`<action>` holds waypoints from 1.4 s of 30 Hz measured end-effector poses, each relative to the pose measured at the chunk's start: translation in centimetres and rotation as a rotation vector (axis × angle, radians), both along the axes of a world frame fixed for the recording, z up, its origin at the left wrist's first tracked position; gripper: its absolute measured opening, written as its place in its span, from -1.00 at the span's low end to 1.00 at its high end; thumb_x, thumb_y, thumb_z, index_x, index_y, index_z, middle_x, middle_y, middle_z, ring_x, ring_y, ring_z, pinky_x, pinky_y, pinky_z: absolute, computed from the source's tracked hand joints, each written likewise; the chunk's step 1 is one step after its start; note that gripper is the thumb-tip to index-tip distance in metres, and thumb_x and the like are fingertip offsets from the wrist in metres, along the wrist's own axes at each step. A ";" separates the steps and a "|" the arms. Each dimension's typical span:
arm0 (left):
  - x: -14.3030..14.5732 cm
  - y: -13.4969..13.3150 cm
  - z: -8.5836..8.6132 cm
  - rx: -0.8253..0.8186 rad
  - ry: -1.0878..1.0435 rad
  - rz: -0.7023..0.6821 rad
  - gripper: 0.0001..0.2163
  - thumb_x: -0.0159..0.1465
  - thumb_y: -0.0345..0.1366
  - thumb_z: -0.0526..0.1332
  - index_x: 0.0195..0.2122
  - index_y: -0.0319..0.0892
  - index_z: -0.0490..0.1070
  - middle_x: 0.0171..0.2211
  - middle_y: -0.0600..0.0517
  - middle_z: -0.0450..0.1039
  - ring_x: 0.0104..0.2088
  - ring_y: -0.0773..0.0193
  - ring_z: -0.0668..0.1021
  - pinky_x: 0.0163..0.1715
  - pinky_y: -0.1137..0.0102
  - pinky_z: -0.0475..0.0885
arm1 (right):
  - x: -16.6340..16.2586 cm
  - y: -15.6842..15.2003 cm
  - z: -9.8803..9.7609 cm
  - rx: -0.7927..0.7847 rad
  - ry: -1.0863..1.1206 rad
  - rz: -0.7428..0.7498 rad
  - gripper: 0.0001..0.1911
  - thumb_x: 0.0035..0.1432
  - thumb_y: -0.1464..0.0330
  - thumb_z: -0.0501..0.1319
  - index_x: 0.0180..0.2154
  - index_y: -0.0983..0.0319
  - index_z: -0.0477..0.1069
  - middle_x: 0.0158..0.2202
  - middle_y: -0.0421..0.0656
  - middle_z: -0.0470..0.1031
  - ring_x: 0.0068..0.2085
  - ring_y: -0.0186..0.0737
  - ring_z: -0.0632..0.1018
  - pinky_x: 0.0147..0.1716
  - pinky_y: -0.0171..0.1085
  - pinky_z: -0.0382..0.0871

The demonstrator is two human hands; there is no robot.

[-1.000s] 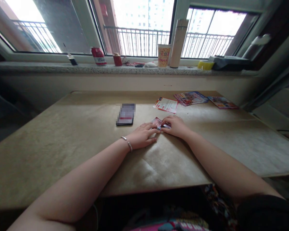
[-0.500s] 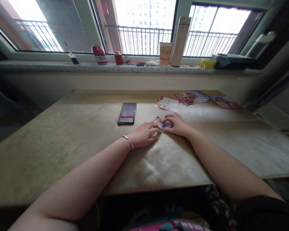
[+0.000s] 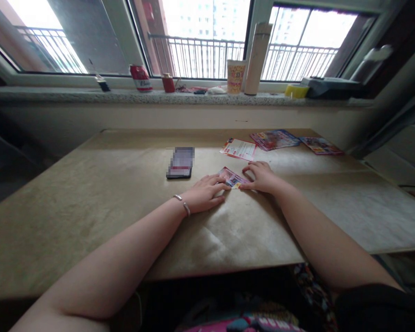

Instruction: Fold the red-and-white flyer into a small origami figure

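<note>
A small folded colourful paper [image 3: 231,177] lies on the brown tabletop [image 3: 107,198] between my hands. My left hand [image 3: 204,193] rests flat on the table with its fingers stretched out, the fingertips touching the paper's left edge. A silver bracelet [image 3: 184,206] circles that wrist. My right hand [image 3: 261,177] lies open on the paper's right side, fingers spread and pressing its edge down. A dark phone [image 3: 180,163] lies just left of and behind the paper.
Several printed leaflets [image 3: 240,149] lie at the table's far right. On the stone windowsill [image 3: 72,96] stand a red can [image 3: 140,79], a paper cup [image 3: 235,76], a tall flask [image 3: 257,58] and a yellow tape roll [image 3: 296,91].
My right hand has slid to the right and opened, uncovering more of the folded paper. My left hand has stayed where it was.
</note>
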State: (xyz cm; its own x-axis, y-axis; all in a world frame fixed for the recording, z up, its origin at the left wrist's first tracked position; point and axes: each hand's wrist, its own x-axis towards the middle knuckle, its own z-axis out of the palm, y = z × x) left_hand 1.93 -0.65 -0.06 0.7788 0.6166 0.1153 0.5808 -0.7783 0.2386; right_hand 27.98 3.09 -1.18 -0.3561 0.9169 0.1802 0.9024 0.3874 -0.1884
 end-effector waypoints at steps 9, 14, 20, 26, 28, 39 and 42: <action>0.0 -0.1 0.1 -0.025 -0.010 0.007 -0.66 0.31 -0.20 0.11 0.11 -0.09 0.34 0.22 -0.08 0.22 0.24 0.06 0.23 0.24 0.13 0.09 | 1.7 0.3 -0.2 -0.007 -0.019 -0.065 -0.27 -0.22 -0.09 0.37 -0.04 0.17 0.47 0.12 0.09 0.33 0.16 0.20 0.28 0.14 0.09 0.16; 0.1 -0.2 0.2 -0.031 0.000 0.020 -0.65 0.30 -0.21 0.13 0.10 -0.09 0.34 0.22 -0.09 0.21 0.25 0.07 0.22 0.24 0.14 0.09 | 2.9 0.3 0.0 -0.038 -0.047 -0.097 -0.18 -0.24 -0.10 0.37 0.04 0.17 0.43 0.16 0.08 0.30 0.19 0.20 0.25 0.17 0.06 0.13; 0.1 -0.2 0.3 -0.030 0.009 0.026 -0.65 0.31 -0.20 0.12 0.11 -0.09 0.34 0.23 -0.09 0.20 0.25 0.06 0.22 0.24 0.14 0.09 | 3.6 0.3 0.2 -0.079 -0.054 -0.072 -0.17 -0.22 -0.11 0.35 0.06 0.20 0.42 0.12 0.07 0.36 0.17 0.22 0.29 0.18 0.08 0.12; 0.1 -0.2 0.2 -0.037 0.008 0.023 -0.64 0.32 -0.20 0.11 0.12 -0.09 0.33 0.23 -0.09 0.20 0.25 0.06 0.21 0.25 0.13 0.08 | 4.3 0.5 0.3 -0.099 -0.101 -0.112 -0.10 -0.26 -0.11 0.37 0.10 0.19 0.39 0.17 0.09 0.31 0.20 0.25 0.25 0.20 0.07 0.09; 0.1 -0.1 0.1 -0.035 -0.006 0.018 -0.65 0.31 -0.19 0.11 0.12 -0.08 0.33 0.22 -0.08 0.21 0.25 0.07 0.21 0.25 0.14 0.08 | 4.8 0.6 0.3 -0.102 -0.102 -0.115 -0.12 -0.24 -0.09 0.38 0.10 0.20 0.40 0.16 0.10 0.32 0.21 0.24 0.25 0.20 0.08 0.10; 0.0 0.2 -0.2 -0.039 -0.019 0.002 -0.64 0.32 -0.18 0.10 0.13 -0.09 0.33 0.23 -0.10 0.20 0.25 0.05 0.21 0.25 0.11 0.08 | 4.4 0.2 1.9 0.040 0.198 -0.019 -0.72 0.06 0.27 0.26 -0.16 0.18 0.55 -0.09 -0.07 0.53 -0.04 -0.08 0.50 0.05 -0.12 0.32; 0.0 0.2 -0.3 -0.039 -0.024 0.000 -0.64 0.32 -0.19 0.10 0.13 -0.09 0.33 0.23 -0.10 0.21 0.25 0.04 0.21 0.25 0.10 0.09 | 1.7 -1.1 2.5 0.058 0.327 0.041 -0.80 0.12 0.32 0.19 -0.25 0.19 0.57 -0.26 -0.11 0.55 -0.28 -0.21 0.52 -0.22 -0.23 0.41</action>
